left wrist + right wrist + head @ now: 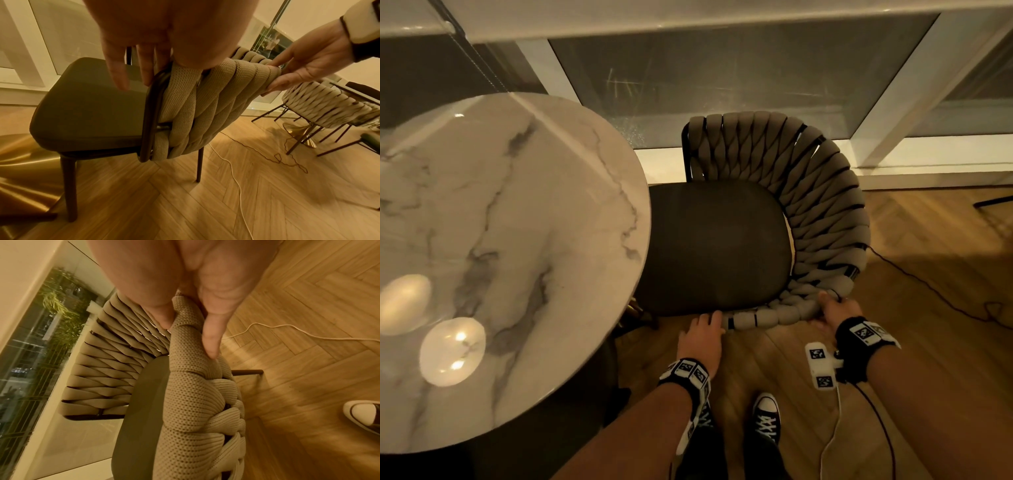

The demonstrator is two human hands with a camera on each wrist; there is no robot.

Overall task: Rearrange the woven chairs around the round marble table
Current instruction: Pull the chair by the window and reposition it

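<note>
Chair: the woven chair (774, 205) stands just beside the round marble table (510, 240), its dark seat (715, 246) tucked partly under the tabletop edge, its braided back (822, 219) curving away from the table.
Left hand: our left hand (702, 337) sits at the near end of the chair's back; the left wrist view shows its fingers (146, 65) hanging over the dark frame (151, 110), loosely rather than clamped.
Right hand: our right hand (834, 310) grips the woven rim further along the chair, thumb and fingers closed round the braid.
Doing it well: we judge both hands should hold the rigid frame, not soft cord, and move evenly, watching the table edge.
Floor: thin cables (928, 291) trail near the chair's legs and could snag.
</note>
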